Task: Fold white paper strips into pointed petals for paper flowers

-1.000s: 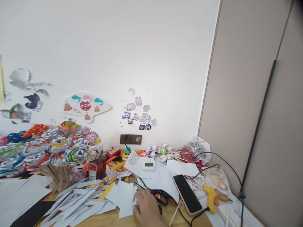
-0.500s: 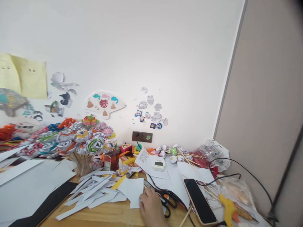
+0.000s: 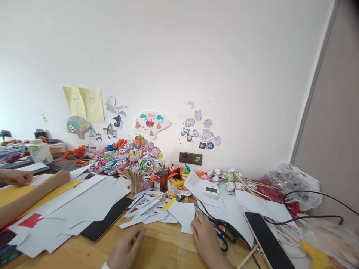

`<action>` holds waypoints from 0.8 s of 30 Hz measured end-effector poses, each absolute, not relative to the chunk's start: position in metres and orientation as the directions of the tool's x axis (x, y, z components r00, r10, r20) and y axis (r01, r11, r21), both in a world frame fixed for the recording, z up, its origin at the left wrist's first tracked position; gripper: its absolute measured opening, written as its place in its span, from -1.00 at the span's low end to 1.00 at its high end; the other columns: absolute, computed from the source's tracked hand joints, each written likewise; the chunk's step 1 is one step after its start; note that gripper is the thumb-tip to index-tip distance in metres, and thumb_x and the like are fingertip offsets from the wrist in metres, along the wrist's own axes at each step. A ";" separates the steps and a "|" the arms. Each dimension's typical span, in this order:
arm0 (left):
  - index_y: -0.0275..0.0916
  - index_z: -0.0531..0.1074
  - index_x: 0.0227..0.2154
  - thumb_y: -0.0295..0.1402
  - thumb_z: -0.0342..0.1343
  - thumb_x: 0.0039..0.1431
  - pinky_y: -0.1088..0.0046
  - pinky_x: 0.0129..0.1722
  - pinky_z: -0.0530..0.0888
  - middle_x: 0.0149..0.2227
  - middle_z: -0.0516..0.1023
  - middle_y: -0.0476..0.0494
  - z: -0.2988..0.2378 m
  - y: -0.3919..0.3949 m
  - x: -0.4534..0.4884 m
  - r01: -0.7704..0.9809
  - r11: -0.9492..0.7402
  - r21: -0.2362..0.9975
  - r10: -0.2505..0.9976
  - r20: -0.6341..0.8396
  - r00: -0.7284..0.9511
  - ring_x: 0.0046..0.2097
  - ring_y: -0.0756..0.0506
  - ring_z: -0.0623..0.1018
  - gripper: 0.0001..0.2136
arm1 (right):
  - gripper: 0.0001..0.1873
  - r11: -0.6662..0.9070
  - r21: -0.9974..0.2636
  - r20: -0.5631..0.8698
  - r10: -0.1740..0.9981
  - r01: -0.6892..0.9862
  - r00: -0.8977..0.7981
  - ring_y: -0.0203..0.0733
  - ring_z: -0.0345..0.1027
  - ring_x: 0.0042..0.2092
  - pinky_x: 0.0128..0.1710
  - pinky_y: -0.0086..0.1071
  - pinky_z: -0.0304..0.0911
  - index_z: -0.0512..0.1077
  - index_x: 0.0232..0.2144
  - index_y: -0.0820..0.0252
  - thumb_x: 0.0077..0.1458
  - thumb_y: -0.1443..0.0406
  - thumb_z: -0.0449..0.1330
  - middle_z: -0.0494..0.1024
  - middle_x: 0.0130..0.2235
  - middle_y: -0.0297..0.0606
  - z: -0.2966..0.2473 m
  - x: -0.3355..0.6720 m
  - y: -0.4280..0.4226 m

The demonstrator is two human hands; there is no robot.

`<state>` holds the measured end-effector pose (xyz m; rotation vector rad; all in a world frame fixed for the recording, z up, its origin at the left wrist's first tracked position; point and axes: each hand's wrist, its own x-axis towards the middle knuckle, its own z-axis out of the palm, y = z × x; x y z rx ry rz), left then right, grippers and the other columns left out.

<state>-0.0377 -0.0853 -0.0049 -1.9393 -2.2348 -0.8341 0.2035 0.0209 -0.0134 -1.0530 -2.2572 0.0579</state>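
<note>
My right hand (image 3: 204, 233) lies at the right edge of a white sheet (image 3: 183, 213), fingers curled down over a thin dark item I cannot make out. Close beside it rest black-handled scissors (image 3: 226, 236). My left hand (image 3: 127, 246) is low over the bare wood of the table (image 3: 161, 244), its fingers bent together, with nothing visible in them. Beyond it spreads a heap of cut paper strips (image 3: 148, 209), white with some yellow.
Another person's hands (image 3: 60, 178) rest near yellow paper at the left. White sheets (image 3: 92, 201) overlap a black board (image 3: 108, 220). Paper flowers (image 3: 134, 157), a small jar (image 3: 160, 181) and a timer (image 3: 211, 191) stand behind. A phone (image 3: 267, 239), cables and a yellow glue gun (image 3: 315, 256) lie right.
The view has turned left, so everything appears further right. My left hand and the other person's arms have come into view. My right hand stays by the sheet and scissors.
</note>
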 end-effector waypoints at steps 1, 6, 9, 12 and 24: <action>-0.12 0.43 -0.35 -0.26 -0.19 0.07 0.43 -0.17 0.40 -0.27 0.54 -0.10 0.002 -0.083 -0.056 0.951 0.115 0.286 0.891 0.393 -0.226 -0.19 -0.14 0.47 -0.72 | -0.75 0.679 -0.296 0.530 0.702 0.672 -0.476 -0.11 0.19 -0.29 -0.33 -0.28 0.10 0.35 -0.50 0.17 -0.04 0.53 -0.05 0.34 -0.38 -0.23 -0.014 0.204 0.021; -0.35 0.43 -0.27 -0.35 -0.17 0.01 0.21 -0.10 0.29 -0.16 0.45 -0.37 0.019 -0.071 -0.122 0.923 0.368 0.115 0.854 0.351 -0.385 -0.12 -0.27 0.41 -0.67 | -0.77 0.687 -0.297 0.532 0.696 0.664 -0.482 -0.15 0.19 -0.29 -0.32 -0.31 0.10 0.34 -0.51 0.17 -0.06 0.52 -0.03 0.33 -0.39 -0.27 -0.019 0.205 0.023; -0.33 0.39 -0.19 -0.28 -0.12 -0.02 0.17 -0.19 0.33 -0.16 0.44 -0.36 0.017 -0.065 -0.134 0.873 0.484 0.054 0.821 0.317 -0.475 -0.11 -0.30 0.39 -0.64 | -0.79 0.691 -0.283 0.548 0.686 0.665 -0.479 -0.14 0.20 -0.29 -0.33 -0.32 0.11 0.34 -0.52 0.15 -0.06 0.51 -0.01 0.34 -0.38 -0.26 -0.022 0.205 0.024; -0.29 0.31 -0.09 -0.21 -0.14 -0.01 0.13 -0.25 0.34 -0.14 0.42 -0.36 0.015 -0.060 -0.136 0.835 0.549 0.025 0.794 0.297 -0.531 -0.09 -0.33 0.37 -0.57 | -0.79 0.706 -0.259 0.555 0.667 0.659 -0.497 -0.14 0.21 -0.28 -0.31 -0.32 0.12 0.35 -0.50 0.14 -0.05 0.50 -0.02 0.35 -0.36 -0.25 -0.023 0.206 0.025; -0.26 0.27 -0.07 -0.15 -0.11 -0.05 0.32 -0.24 0.33 -0.20 0.51 -0.27 0.021 -0.063 -0.136 0.842 0.532 0.086 0.808 0.247 -0.535 -0.13 -0.24 0.40 -0.53 | -0.78 0.724 -0.230 0.512 0.659 0.651 -0.552 -0.12 0.24 -0.31 -0.34 -0.30 0.13 0.37 -0.47 0.12 -0.06 0.46 -0.03 0.37 -0.39 -0.24 -0.029 0.207 0.033</action>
